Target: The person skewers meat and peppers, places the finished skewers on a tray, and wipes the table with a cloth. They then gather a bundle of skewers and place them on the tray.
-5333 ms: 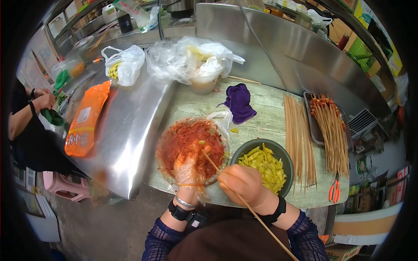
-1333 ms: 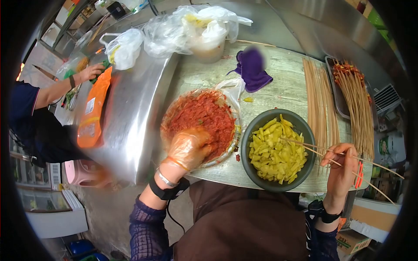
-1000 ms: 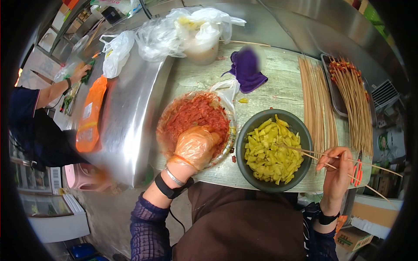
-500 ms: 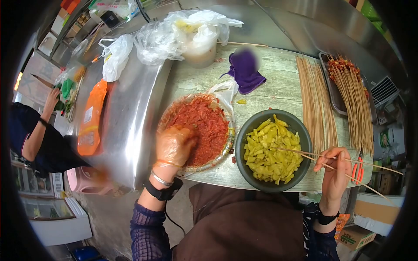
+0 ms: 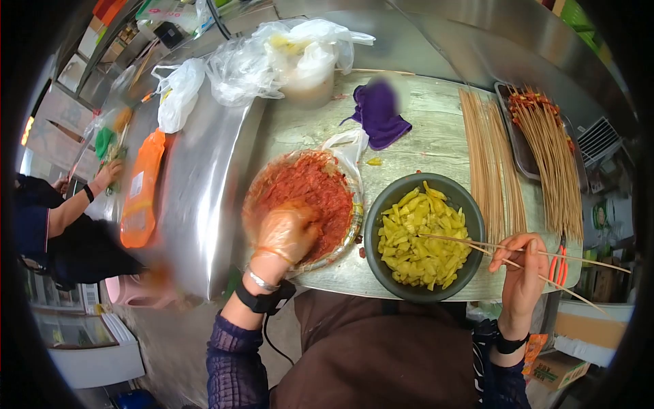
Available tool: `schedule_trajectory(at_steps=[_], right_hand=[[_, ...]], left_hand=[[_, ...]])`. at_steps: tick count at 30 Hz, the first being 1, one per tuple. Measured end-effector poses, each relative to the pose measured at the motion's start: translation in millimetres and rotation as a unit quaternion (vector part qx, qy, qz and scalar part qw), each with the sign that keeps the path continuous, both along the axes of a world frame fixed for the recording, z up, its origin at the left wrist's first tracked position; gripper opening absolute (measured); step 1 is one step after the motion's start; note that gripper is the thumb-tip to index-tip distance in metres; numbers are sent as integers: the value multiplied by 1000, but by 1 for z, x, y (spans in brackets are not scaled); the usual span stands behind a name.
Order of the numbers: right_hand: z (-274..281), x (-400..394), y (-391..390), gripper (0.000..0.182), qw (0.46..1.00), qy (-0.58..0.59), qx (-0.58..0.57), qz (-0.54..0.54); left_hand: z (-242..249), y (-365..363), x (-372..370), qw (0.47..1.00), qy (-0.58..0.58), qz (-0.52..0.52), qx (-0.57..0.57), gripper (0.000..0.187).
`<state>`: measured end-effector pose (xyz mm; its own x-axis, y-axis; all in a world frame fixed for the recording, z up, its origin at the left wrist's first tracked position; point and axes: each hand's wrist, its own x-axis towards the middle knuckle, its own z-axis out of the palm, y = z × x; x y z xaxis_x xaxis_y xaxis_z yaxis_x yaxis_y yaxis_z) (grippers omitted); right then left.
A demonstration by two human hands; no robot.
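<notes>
My left hand (image 5: 289,230), in a clear plastic glove, is closed and pressed into red minced meat (image 5: 300,184) in a plastic-lined bowl (image 5: 357,211). Its fingertips are hidden, so what they hold cannot be made out. At the right, my right hand (image 5: 523,266) pinches two thin wooden skewers (image 5: 565,257). Their tips reach over green pickled peppers (image 5: 422,238) in a dark round bowl (image 5: 479,235), just left of that hand.
Bare skewers (image 5: 490,157) lie in a bundle beside a tray (image 5: 521,153) of loaded skewers (image 5: 552,150). Red-handled scissors (image 5: 558,267), a purple cloth (image 5: 380,116), plastic bags (image 5: 252,65) and an orange packet (image 5: 143,187) lie around. Another person's arm (image 5: 75,208) is at far left.
My left hand has shifted slightly to the right and down within the meat. My right hand and the skewers have hardly moved. The other person's arm has moved lower and right.
</notes>
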<state>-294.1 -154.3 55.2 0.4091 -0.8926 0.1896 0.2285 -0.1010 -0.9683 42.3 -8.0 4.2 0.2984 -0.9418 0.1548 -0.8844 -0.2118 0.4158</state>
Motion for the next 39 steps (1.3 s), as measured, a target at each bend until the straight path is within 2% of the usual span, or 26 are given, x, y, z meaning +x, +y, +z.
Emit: schedule_trajectory(at_steps=[3,5,7,11,14,17,20,23,26,29,30,32,33,34,36,37,39], right_hand=[[-1,-1,-1,33,1000,6,7,-2],[-1,1,-1,33,1000,5,12,0],[-1,3,-1,32,1000,3,13,4],[1,6,1,33,1000,3,10,1],[2,5,1,33,1000,5,8,1],[2,3,-1,33,1000,6,7,8],[3,5,1,33,1000,13,12,0],[1,6,1,33,1000,17,17,-5],[-1,4,0,33,1000,14,18,11],[-3,4,-1,33,999,25,15,16],[-3,0,-1,33,999,39,11,4],[0,1,0,35,1000,23,18,2],[2,1,-1,35,1000,27,1,7],[4,1,-1,35,999,28,-15,15],[8,0,1,35,999,37,2,34],[10,1,2,35,998,41,12,46],[12,3,3,35,997,52,8,65]], left_hand=[[-3,14,10,991,119,67,-9,12],[9,16,11,950,287,127,-1,14],[13,18,13,878,455,146,-37,21],[6,28,29,683,716,82,-119,33],[2,30,27,626,755,105,-164,33],[14,25,23,662,723,150,-128,32],[9,21,17,643,742,113,-153,33],[14,16,8,585,767,185,-187,29],[12,15,3,561,783,161,-214,26],[-16,22,15,671,705,130,-190,18],[-6,20,8,711,667,129,-183,13],[-2,16,-1,743,615,167,-205,10],[1,14,-6,707,644,196,-216,10],[-8,16,-4,728,598,253,-220,10],[-10,17,1,785,550,221,-177,27],[-9,18,-3,779,563,205,-184,33],[8,6,-20,815,495,202,-226,33]])
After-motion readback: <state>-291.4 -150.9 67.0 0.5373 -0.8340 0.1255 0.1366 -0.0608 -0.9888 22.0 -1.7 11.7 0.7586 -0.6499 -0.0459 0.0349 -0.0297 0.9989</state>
